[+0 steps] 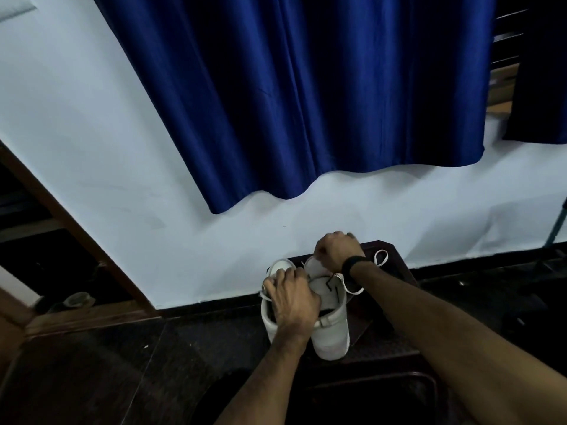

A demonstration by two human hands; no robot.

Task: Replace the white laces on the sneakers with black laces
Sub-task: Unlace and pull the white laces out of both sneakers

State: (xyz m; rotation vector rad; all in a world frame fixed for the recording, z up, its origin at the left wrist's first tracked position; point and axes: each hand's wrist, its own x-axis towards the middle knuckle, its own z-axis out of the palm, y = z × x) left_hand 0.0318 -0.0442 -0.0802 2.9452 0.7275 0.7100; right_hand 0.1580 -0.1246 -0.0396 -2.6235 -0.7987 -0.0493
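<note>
From my feed I see two white sneakers standing side by side, heels toward me, on a small dark bench pushed against the pale wall. The left sneaker is mostly covered by the left hand, which lies palm down over its opening, fingers curled in toward the tongue; I cannot tell whether it pinches anything. The right sneaker touches its partner, and thin black lace shows at its throat. The right hand is bunched into a fist above the toe end of that shoe, seemingly pulling on a lace, though the strand inside the fist is hidden. A black wristband circles that wrist. A loose white lace curls off the right shoe's far side, and another white loop lies on the bench behind the wrist. A deep blue curtain hangs on the wall above. The floor around the bench is dark stone
</note>
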